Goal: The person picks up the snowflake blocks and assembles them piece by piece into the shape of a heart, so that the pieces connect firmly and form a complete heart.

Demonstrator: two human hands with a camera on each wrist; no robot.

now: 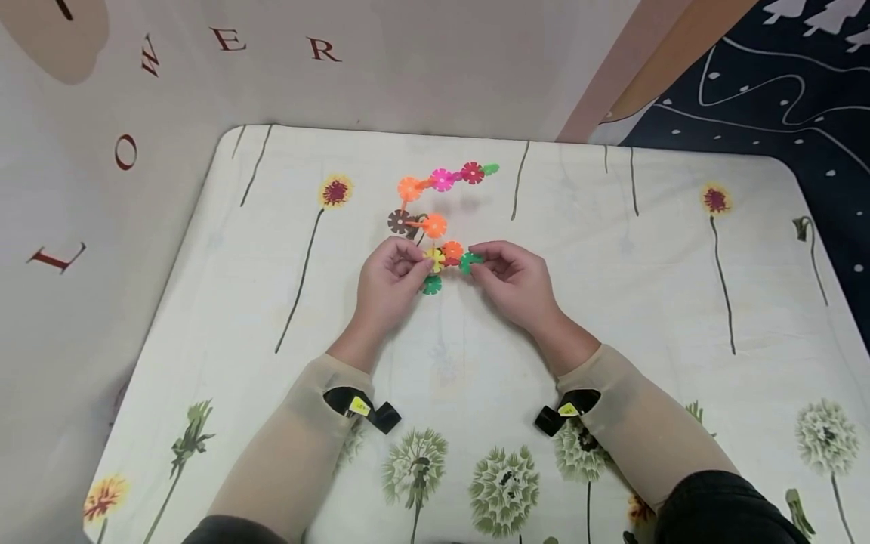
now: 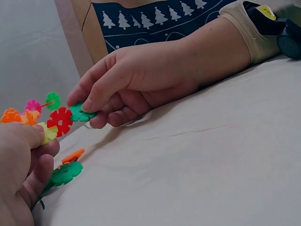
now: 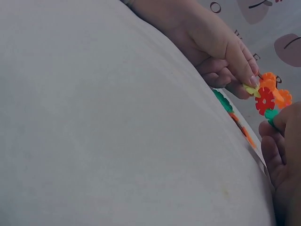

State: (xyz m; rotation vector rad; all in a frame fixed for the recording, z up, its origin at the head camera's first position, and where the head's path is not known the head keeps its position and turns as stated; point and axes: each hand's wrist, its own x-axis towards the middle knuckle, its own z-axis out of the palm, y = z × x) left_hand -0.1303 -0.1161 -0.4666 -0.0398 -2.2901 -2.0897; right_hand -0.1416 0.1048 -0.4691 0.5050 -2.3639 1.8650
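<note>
A chain of slotted plastic snowflake discs runs up the middle of the table in the head view. My left hand (image 1: 390, 276) pinches a yellow disc (image 1: 436, 260) in it between thumb and fingers. Facing it, my right hand (image 1: 515, 283) pinches a green disc (image 1: 467, 262). Between the hands, a red disc (image 2: 60, 121) meets the green one edge to edge in the left wrist view. An orange disc (image 1: 451, 251) sits just behind. Another green disc (image 1: 431, 285) shows below the yellow one. My fingertips partly cover both pinched discs.
Beyond my hands the chain continues through an orange disc (image 1: 435, 225), a brown disc (image 1: 399, 222), another orange disc (image 1: 409, 189), a pink disc (image 1: 442, 180) and a crimson disc (image 1: 472, 173). A flower-printed cloth (image 1: 612, 287) covers the table, with a pale wall (image 1: 435, 75) behind.
</note>
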